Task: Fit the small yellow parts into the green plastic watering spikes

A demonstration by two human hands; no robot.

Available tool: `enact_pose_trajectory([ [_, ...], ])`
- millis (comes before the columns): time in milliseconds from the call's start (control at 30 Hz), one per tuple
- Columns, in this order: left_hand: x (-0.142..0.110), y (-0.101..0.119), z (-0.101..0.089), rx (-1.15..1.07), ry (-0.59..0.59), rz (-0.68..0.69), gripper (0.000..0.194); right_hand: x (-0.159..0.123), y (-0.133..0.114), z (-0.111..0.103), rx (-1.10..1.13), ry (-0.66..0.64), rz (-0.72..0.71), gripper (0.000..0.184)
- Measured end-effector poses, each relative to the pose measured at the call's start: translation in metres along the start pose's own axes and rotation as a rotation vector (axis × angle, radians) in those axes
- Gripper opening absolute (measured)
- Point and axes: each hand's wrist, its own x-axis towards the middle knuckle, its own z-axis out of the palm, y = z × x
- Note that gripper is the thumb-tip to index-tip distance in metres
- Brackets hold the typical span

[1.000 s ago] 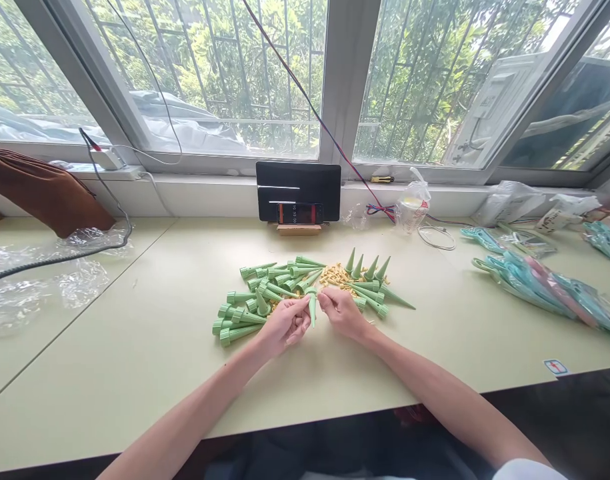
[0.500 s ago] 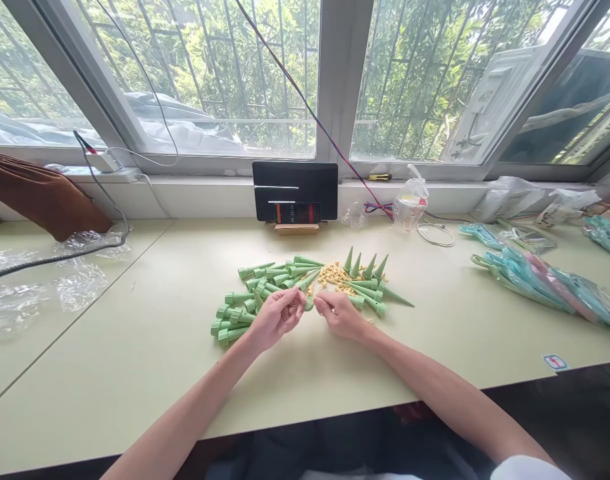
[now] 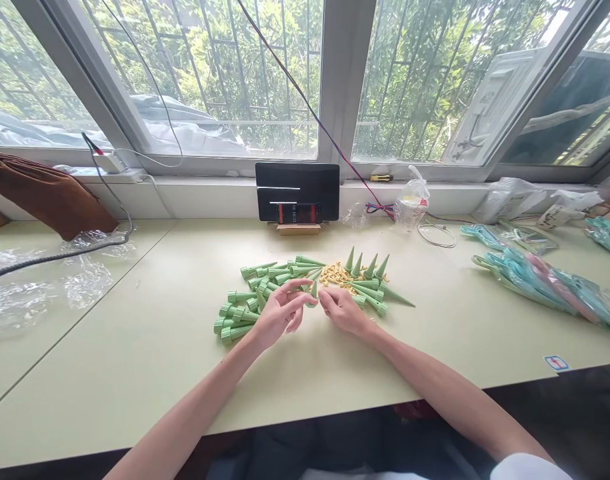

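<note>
My left hand (image 3: pixel 281 309) has its index finger raised and its thumb and fingertips around a small green plastic spike (image 3: pixel 313 292), which points upward between my hands. My fingers partly cover its lower end. Close on its right, my right hand (image 3: pixel 343 311) is closed in a pinch, and what its fingertips hold is too small and hidden to make out. Behind them lies a pile of small yellow pieces (image 3: pixel 335 273). Several green plastic watering spikes (image 3: pixel 237 332) lie heaped at the left, and more (image 3: pixel 371 293) lie at the right.
Several green cones (image 3: pixel 369 268) stand point-up behind my right hand. A phone (image 3: pixel 299 213) leans against a black tablet (image 3: pixel 297 180) at the back. Bagged teal and pink items (image 3: pixel 549 283) lie right; clear plastic wrapping (image 3: pixel 82 283) and a brown bag (image 3: pixel 45 193) lie left.
My left fingers have loosened and spread from a tight pinch, and the green spike now shows pointing upward. My right hand stays pinched in nearly the same place.
</note>
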Motion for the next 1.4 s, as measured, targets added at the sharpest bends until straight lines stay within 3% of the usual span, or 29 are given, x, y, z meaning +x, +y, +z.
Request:
enact_pose_trajectory([
  [567,0.004,0.003,0.001,0.101,0.057,0.004,0.038,-0.003,0.000,0.001,0.063,-0.047,0.025,0.047],
  [700,0.006,0.001,0.002,0.200,0.071,-0.068,0.042,-0.007,-0.007,0.008,0.114,-0.065,0.019,0.049],
  [867,0.004,-0.002,0.002,0.251,-0.033,-0.148,0.056,-0.006,-0.010,0.013,0.202,0.047,0.020,0.049],
  [1033,0.001,0.001,0.008,0.241,-0.036,-0.147,0.056,-0.002,-0.004,0.011,0.167,0.168,0.015,0.048],
  [1400,-0.001,0.003,0.008,0.276,-0.013,0.033,0.054,-0.004,-0.006,0.014,-0.042,0.231,-0.038,0.045],
])
